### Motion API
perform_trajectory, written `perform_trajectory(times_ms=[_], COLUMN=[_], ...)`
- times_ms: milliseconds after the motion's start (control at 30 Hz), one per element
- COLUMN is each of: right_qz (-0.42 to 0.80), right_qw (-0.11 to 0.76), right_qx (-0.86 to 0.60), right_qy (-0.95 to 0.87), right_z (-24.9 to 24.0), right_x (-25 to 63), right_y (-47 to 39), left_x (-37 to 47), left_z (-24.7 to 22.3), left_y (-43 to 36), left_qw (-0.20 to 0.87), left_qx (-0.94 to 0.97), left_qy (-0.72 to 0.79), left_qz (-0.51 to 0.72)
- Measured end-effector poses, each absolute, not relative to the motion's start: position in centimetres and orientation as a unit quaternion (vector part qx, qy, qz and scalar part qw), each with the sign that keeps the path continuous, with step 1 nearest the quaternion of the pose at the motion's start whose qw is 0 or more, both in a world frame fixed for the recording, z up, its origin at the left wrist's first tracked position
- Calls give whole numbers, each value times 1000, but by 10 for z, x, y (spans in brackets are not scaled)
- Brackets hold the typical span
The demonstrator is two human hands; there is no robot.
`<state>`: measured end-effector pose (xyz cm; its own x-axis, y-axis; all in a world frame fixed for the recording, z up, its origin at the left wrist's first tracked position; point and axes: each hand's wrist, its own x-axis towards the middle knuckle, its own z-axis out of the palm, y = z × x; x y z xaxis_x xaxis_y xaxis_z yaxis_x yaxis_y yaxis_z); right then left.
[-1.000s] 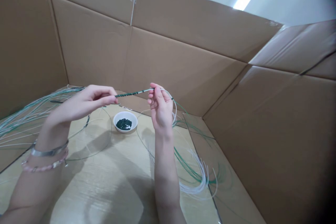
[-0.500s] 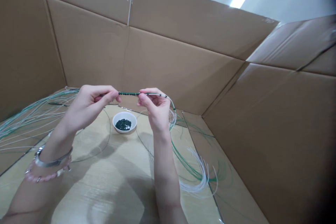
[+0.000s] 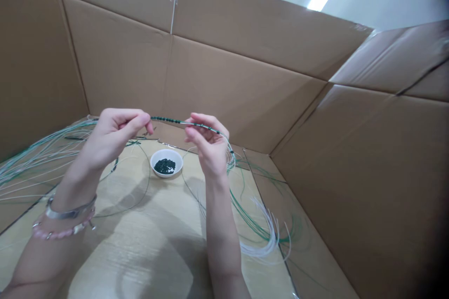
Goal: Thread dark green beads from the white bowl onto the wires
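Observation:
A cord strung with dark green beads [image 3: 166,119] stretches between my hands above the table. My left hand [image 3: 121,128] pinches its left end between thumb and fingers. At the right, my right hand [image 3: 208,140] has its thumb and fingers slightly apart around the cord, where a pale bare stretch and several spaced beads show; whether the fingertips press on it is hard to tell. From my right hand the cord curves down to a bundle of green and white strands [image 3: 250,224]. Below and between my hands stands a white bowl [image 3: 166,152] with dark green beads in it.
Cardboard walls [image 3: 245,60] rise behind and at both sides of the wooden table [image 3: 140,252]. Many pale green and white cords [image 3: 42,147] fan out at the left. A thin dark thread loops near the bowl.
My left hand has moved left and slightly up with the cord. The fingers of my right hand have loosened, and more spaced beads and bare cord show there.

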<state>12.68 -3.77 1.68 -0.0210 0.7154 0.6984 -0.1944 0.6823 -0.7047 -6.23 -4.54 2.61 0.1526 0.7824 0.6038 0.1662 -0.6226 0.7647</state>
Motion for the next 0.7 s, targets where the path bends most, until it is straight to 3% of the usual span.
perform_trajectory(times_ms=[233, 567, 700], right_qz=[298, 262, 216], right_qw=[639, 608, 618], right_qx=[-253, -119, -151], right_qy=[-662, -740, -740], right_z=[12, 7, 13], right_x=[118, 113, 119], right_y=[-33, -27, -37], left_x=[-58, -43, -44], left_z=[27, 28, 30], left_y=[-42, -49, -53], left_qw=[300, 485, 469], left_qx=[742, 727, 746], left_qy=[323, 263, 270], left_qz=[505, 408, 388])
